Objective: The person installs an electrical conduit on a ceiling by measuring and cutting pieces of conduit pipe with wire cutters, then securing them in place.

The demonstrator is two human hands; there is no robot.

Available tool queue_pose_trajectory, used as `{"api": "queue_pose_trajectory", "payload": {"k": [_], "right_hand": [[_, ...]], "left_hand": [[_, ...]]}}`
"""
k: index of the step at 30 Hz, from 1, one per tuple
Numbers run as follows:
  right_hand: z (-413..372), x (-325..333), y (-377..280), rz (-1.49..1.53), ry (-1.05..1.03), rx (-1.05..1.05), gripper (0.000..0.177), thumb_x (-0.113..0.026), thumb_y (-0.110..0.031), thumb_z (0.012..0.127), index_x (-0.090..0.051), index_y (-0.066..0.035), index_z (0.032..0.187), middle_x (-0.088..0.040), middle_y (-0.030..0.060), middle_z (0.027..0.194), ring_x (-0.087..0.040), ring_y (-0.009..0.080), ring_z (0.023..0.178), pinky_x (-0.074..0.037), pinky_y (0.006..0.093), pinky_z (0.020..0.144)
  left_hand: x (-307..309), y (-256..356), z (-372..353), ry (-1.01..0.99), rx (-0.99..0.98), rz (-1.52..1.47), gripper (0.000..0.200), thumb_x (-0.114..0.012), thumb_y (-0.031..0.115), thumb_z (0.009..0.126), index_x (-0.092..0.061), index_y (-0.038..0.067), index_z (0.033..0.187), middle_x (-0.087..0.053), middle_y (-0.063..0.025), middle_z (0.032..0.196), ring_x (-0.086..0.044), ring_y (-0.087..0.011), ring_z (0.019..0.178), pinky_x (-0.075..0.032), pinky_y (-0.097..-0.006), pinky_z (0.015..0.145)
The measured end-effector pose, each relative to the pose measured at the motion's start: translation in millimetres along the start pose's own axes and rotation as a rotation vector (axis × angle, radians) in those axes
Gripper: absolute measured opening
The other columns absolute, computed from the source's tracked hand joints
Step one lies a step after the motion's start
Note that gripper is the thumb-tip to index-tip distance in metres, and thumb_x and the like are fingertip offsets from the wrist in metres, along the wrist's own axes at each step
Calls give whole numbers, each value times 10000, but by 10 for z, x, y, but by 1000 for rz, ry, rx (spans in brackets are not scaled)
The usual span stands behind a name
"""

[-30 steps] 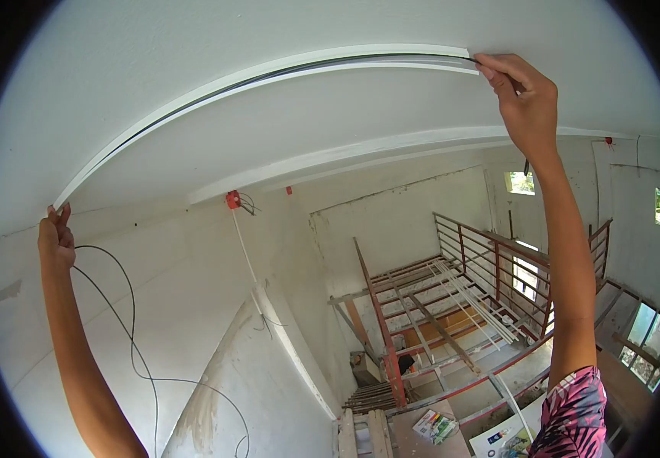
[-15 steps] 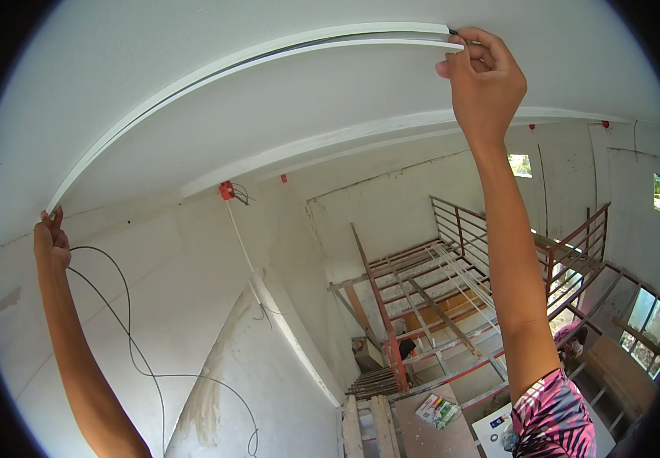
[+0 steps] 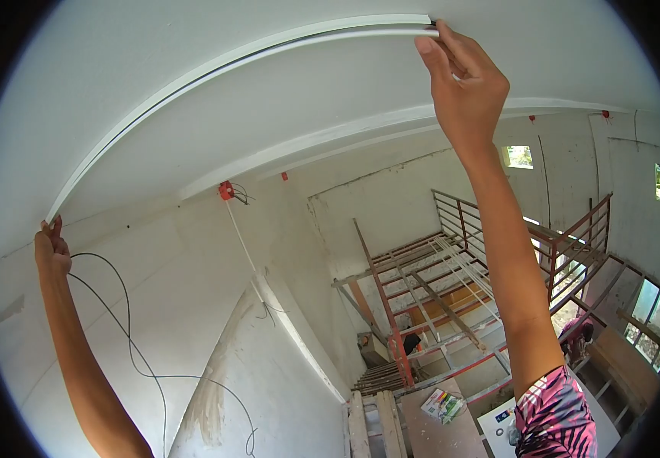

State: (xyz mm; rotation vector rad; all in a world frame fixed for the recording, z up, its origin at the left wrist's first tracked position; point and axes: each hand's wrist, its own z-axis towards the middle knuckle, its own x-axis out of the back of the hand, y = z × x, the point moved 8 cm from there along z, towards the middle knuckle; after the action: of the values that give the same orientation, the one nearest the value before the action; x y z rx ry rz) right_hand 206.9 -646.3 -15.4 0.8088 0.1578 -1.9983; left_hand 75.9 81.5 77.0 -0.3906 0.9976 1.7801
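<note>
A long white trunking base (image 3: 376, 20) runs along the ceiling, curved by the lens. Its narrow white cover strip (image 3: 376, 33) lies alongside it, with a dark line of cable between the two. My right hand (image 3: 469, 85) pinches the strip's near end, thumb below and fingers behind, beside a short black cable end (image 3: 434, 24). At the far left, my left hand (image 3: 53, 249) is closed on the strip's other end, close to where ceiling meets wall. Loops of thin dark cable (image 3: 128, 320) hang down the wall from near my left wrist.
A red junction box (image 3: 227, 190) with loose wires sits under the beam (image 3: 322, 145). Below right stand a red metal railing (image 3: 463, 225) and frame with wooden planks. Lower down, a board (image 3: 429, 435) carries a colourful packet (image 3: 443, 405).
My right hand has shifted slightly left, its thumb now raised along the strip. The strip's near end has moved closer to the base. My left hand sits slightly lower in view.
</note>
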Motion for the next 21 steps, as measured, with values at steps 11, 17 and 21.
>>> {"api": "queue_pose_trajectory", "payload": {"k": [11, 17, 21], "right_hand": [[5, -31, 127, 307, 295, -182, 247, -783, -73, 830, -648, 61, 987, -730, 122, 831, -709, 176, 742, -573, 263, 694], [-16, -179, 187, 588, 268, -251, 143, -708, 10, 871, -600, 33, 962, -711, 114, 811, -706, 161, 738, -578, 270, 677], [-43, -199, 85, 544, 295, -302, 176, -655, -2, 918, -528, 24, 1037, -705, 152, 860, -712, 196, 716, -582, 270, 640]], "left_hand": [[94, -38, 199, -37, 8, -11, 140, -549, 238, 999, -625, 125, 1031, -754, -51, 944, -295, -17, 408, -181, -185, 378], [174, -149, 455, -190, -71, 15, 292, -560, 399, 1003, -650, 122, 1019, -747, -23, 1044, -254, -32, 392, -212, -188, 366], [-29, -25, -203, -126, -91, -45, 260, -653, 349, 958, -624, 118, 1076, -745, -68, 1045, -267, -26, 412, -205, -186, 383]]}}
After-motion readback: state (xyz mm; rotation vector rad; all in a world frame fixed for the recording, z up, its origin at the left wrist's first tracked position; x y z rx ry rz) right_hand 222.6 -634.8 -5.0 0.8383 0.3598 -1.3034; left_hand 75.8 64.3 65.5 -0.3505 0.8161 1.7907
